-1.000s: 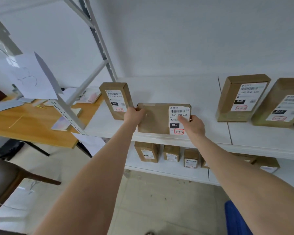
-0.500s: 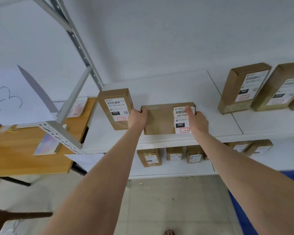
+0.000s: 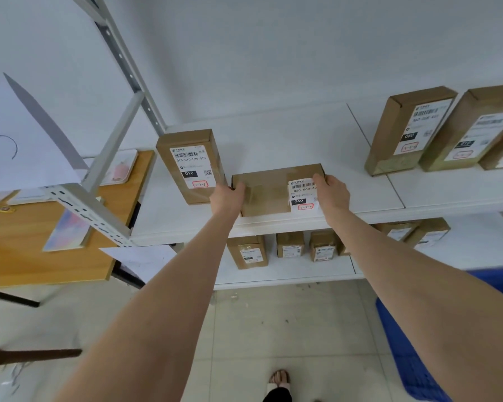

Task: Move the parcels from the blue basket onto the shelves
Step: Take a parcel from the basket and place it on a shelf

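Where the parcel is: the brown cardboard parcel (image 3: 269, 192) with a white printed label sits long side across on the white upper shelf (image 3: 273, 140), close to its front edge; whether its full weight is on the shelf I cannot tell.
Left hand: the left hand (image 3: 227, 197) holds the parcel's left end, its fingers (image 3: 238, 188) curled round the edge.
Right hand: the right hand (image 3: 333, 192) holds the right end, its fingers (image 3: 320, 179) wrapped over the top corner beside the label.
Neighbour: an upright brown box marked 010 (image 3: 190, 166) stands just left of the held parcel, near the left hand.
Right of shelf: two tall brown boxes (image 3: 410, 132) lean side by side, well apart from the hands.
Lower shelf: the white lower shelf (image 3: 288, 271) carries a row of small brown boxes (image 3: 247, 252).
Basket: the blue plastic basket (image 3: 413, 358) shows at the lower right, on the floor, partly hidden by the right forearm.
Left side: a wooden tabletop (image 3: 41, 256) stands beside the grey metal shelf post (image 3: 128, 71), and a white paper sheet (image 3: 21, 140) hangs from the frame.
Floor: a sandalled foot (image 3: 279, 378) stands on pale tiles.
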A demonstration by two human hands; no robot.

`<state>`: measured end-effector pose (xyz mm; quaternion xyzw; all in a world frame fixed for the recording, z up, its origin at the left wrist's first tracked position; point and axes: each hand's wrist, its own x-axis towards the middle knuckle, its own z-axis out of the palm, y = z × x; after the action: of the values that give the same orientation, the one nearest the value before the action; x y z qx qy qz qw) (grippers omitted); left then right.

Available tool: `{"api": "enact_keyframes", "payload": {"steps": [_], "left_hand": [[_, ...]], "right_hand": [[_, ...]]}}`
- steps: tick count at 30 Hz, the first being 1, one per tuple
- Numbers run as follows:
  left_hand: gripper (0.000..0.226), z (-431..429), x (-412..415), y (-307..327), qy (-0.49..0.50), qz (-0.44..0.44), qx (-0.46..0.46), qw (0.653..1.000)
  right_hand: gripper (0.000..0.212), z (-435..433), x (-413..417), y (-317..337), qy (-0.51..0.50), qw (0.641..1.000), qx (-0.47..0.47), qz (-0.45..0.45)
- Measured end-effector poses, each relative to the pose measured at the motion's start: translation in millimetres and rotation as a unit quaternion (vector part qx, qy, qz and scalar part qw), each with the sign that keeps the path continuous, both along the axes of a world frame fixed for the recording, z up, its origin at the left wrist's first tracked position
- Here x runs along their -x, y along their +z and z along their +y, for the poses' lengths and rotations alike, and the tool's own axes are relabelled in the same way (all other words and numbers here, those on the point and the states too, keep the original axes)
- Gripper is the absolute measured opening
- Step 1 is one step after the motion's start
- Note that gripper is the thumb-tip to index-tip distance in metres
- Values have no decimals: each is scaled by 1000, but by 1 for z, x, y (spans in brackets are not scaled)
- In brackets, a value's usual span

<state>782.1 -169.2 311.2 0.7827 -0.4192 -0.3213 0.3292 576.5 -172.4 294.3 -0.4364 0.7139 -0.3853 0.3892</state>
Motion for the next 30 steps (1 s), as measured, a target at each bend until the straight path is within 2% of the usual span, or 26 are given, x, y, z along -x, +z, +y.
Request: {"api": "enact_keyframes", "payload": {"steps": [5,8,9,11,13,16,19,21,25,30], "left_hand": [[39,7,-7,1,20,5,-9,1000],[44,10,-8,7,16,9,-18,1000],[42,12,-6,10,12,1,-18,1000],[42,16,-2,17,-6,-59,-7,998],[47,18,2,22,-46,-187,24,981],[52,17,9,27,-144,-345,80,924],[53,14,21,27,-235,-417,94,873],[54,13,26,25,-262,-441,95,853],[58,7,26,13,-278,-468,93,833],[58,-2,24,6,-284,-491,80,820]], "right_hand": [[28,2,-9,-2,15,999,7,28],[29,3,-14,-5,7,1000,5,11],[36,3,-16,-3,4,1000,4,15],[58,4,-16,2,7,995,17,100],[72,6,-14,13,47,967,70,239],[71,7,-20,28,185,882,161,401],[63,6,-35,29,288,811,177,477],[60,3,-45,25,308,792,177,496],[62,0,-52,15,304,801,160,491],[63,-1,-53,10,283,816,181,471]]}}
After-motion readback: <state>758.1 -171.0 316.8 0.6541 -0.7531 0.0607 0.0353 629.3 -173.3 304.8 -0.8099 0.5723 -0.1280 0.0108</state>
